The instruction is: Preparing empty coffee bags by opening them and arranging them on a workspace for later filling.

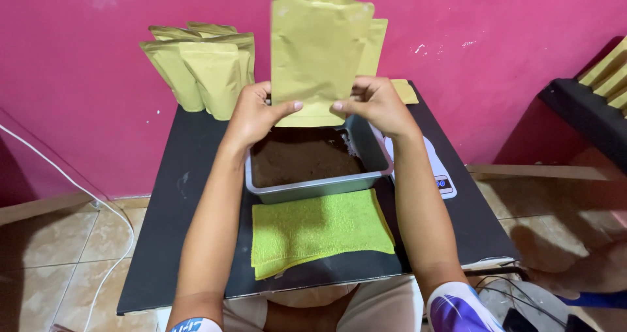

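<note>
A tan paper pouch [318,51] is held upright over the grey tray [372,150] of brown powder [302,159], bottom edge pinched by the left hand [253,115] and right hand [373,103], each grip clamped on it. More pouches [202,71] are stood at the desk [170,195] back, green cloth [317,231] laid in front

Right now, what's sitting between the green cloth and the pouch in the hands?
The head view shows a grey tray of brown powder between the green cloth and the held pouch.
</note>
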